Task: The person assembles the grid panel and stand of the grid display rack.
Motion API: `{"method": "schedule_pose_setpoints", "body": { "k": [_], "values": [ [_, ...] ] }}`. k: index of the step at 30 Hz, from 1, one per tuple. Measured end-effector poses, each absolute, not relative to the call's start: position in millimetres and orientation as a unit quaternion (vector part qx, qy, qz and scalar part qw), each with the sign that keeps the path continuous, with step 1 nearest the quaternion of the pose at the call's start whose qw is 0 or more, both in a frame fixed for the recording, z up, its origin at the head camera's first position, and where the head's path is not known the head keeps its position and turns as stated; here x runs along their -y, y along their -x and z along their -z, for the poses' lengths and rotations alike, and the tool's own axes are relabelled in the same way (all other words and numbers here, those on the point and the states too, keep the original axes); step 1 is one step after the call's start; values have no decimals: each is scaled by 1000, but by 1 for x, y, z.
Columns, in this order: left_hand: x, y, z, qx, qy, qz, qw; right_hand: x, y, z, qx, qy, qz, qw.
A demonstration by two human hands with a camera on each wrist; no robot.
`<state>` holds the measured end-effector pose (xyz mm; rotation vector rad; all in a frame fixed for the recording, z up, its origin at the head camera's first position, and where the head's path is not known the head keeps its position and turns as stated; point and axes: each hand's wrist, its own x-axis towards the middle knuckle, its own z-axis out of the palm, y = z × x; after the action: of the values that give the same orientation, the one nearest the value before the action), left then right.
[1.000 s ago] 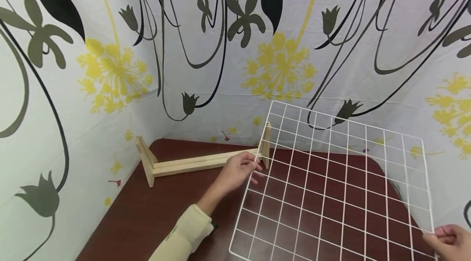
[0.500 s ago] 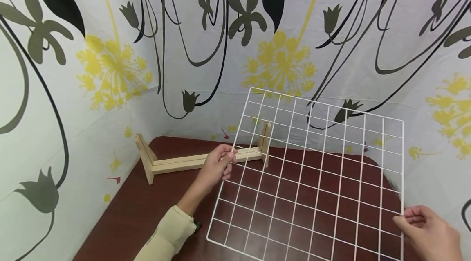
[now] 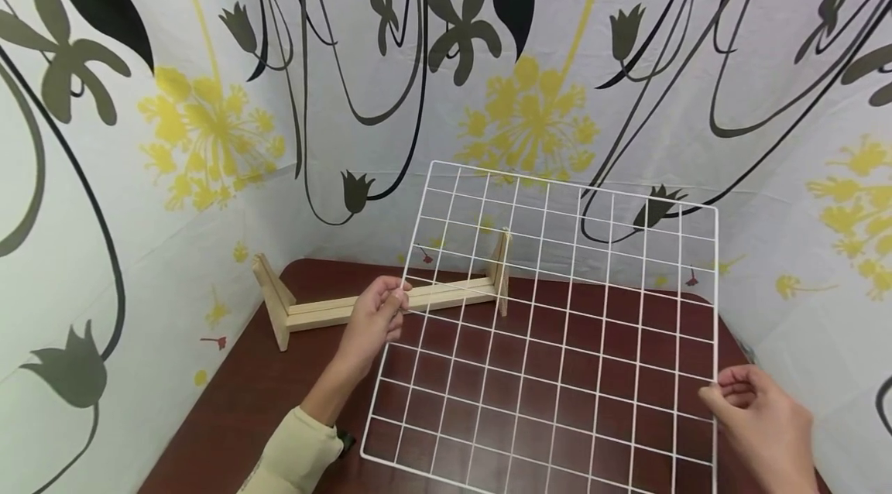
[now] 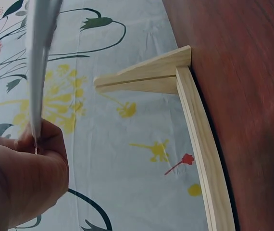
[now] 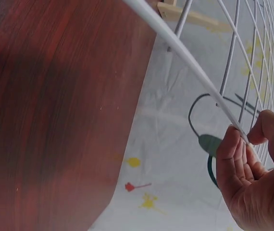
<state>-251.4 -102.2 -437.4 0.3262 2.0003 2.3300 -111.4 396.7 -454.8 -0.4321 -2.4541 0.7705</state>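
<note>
A white wire grid panel [image 3: 530, 337] is held tilted above the table, its far edge raised. My left hand [image 3: 371, 324] pinches the panel's left edge wire between thumb and fingers; the left wrist view shows that hand [image 4: 29, 168] around the edge, seen almost end-on. On the opposite side, my right hand [image 3: 763, 416] grips the right edge wire, and in the right wrist view its fingers [image 5: 233, 163] curl at the thick border wire. Behind the panel's left part stands a light wooden stand [image 3: 320, 313] with a grooved crossbar and two upright ends, partly seen through the mesh.
The dark red-brown table [image 3: 230, 416] has rounded far corners. A white cloth [image 3: 390, 130] printed with flowers hangs close around its back and sides. The stand's right upright [image 3: 502, 277] shows through the grid.
Both hands have carried the grid panel leftward, so it now overlaps more of the wooden stand in view. The right hand has come further into the head view. The stand has stayed put.
</note>
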Motion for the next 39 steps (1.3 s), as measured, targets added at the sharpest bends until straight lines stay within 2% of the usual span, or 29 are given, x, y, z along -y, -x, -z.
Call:
{"method": "schedule_pose_setpoints", "body": {
  "k": [16,23,32,39],
  "values": [
    [105,237,432,-603,-22,-792,-94,-372,123,451,873,162,-335,315],
    [107,232,433,-584,-23,-803,-114,-368,127,448,855,131,-361,349],
    [109,228,436,-557,-51,-811,-173,-363,136,452,846,111,-380,357],
    [113,227,439,-539,-65,-817,-196,-359,141,455,838,99,-383,375]
  ]
}}
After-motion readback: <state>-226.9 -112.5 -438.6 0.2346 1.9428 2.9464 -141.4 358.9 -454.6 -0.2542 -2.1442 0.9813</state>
